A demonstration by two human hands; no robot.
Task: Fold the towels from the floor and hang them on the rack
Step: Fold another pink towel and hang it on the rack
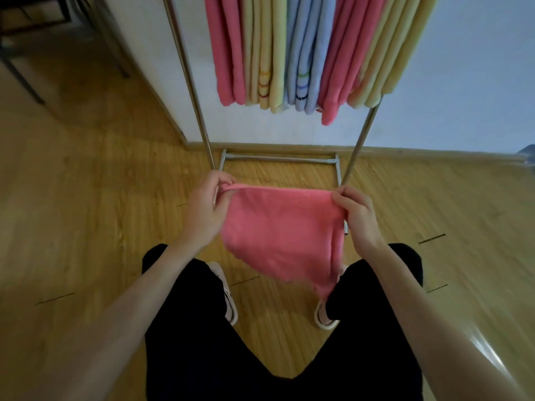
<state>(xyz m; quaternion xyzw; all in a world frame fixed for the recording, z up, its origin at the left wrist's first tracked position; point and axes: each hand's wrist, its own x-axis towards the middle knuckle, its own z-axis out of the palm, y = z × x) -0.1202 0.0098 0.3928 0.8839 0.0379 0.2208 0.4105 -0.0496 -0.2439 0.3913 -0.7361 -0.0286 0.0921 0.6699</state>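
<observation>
We hold pink towel (282, 230) stretched above floor, before rack (199, 111). Left hand (207, 209) and right hand (357, 218) each pinch top corner. Soft, light, floppy; probably already doubled. Best held at corners.

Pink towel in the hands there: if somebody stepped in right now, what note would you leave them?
Left hand pinches one top corner of the pink towel; right hand pinches the other. The towel hangs between them, above the floor, in front of the rack.
Done: pink, yellow and blue hung towels already on the rack.
Left: finish folding this one and hang it. No other towels show on the floor in view.
</observation>
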